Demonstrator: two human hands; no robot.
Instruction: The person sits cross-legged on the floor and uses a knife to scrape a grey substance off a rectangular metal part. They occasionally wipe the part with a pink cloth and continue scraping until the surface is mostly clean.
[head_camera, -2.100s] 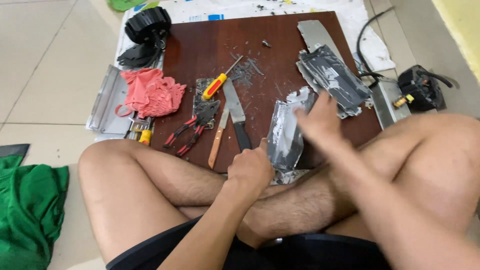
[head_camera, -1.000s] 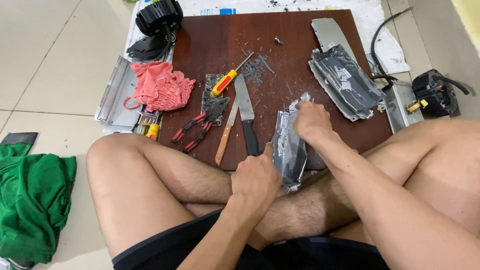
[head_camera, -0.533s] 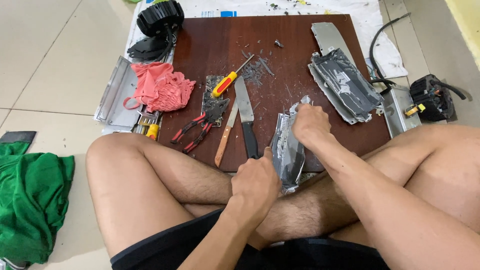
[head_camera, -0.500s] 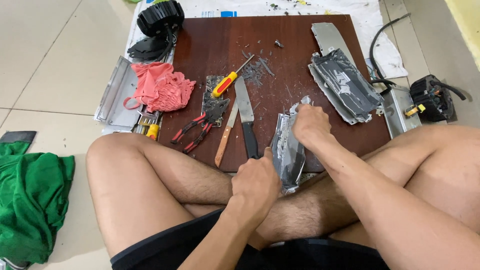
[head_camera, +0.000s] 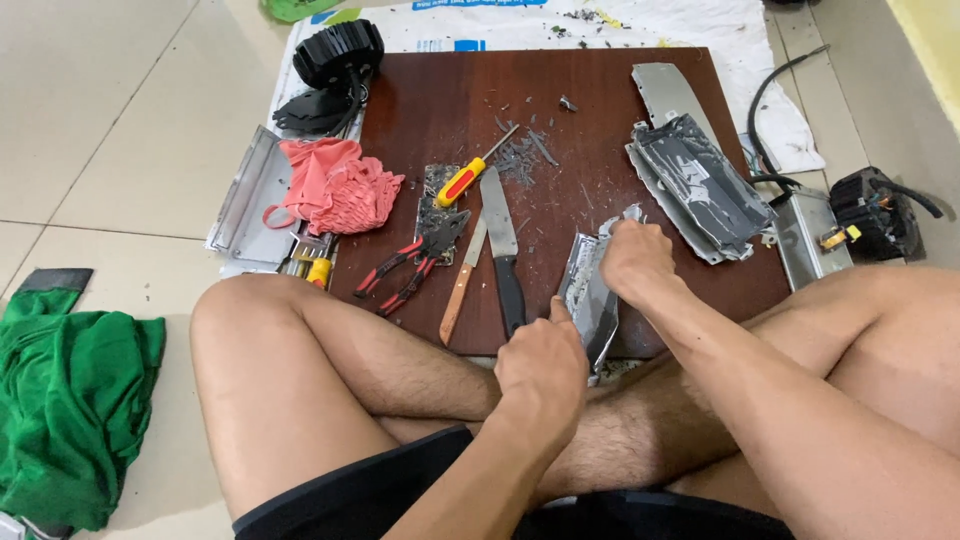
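I sit cross-legged at a dark wooden board (head_camera: 600, 110). A crumpled silvery foil pouch (head_camera: 590, 295) stands on edge at the board's near side. My right hand (head_camera: 632, 258) grips its upper end, fingers curled over the torn top. My left hand (head_camera: 540, 360) holds its lower end by my shin, thumb up against the foil. Left of the pouch lie a black-handled knife (head_camera: 503, 255), a wooden-handled knife (head_camera: 460, 285), red pliers (head_camera: 405, 270) and a yellow-and-red screwdriver (head_camera: 470, 175).
A stack of flattened foil pouches (head_camera: 695, 185) lies at the board's right. A pink cloth (head_camera: 335, 185) and metal tray (head_camera: 245, 195) sit left, a black round part (head_camera: 335, 50) far left, a green cloth (head_camera: 70, 390) on the tiles, a black wired unit (head_camera: 880, 210) right.
Both hands have stayed on the foil pouch. Since two seconds ago my right hand has slid lower on the pouch's top; the view has shifted slightly.
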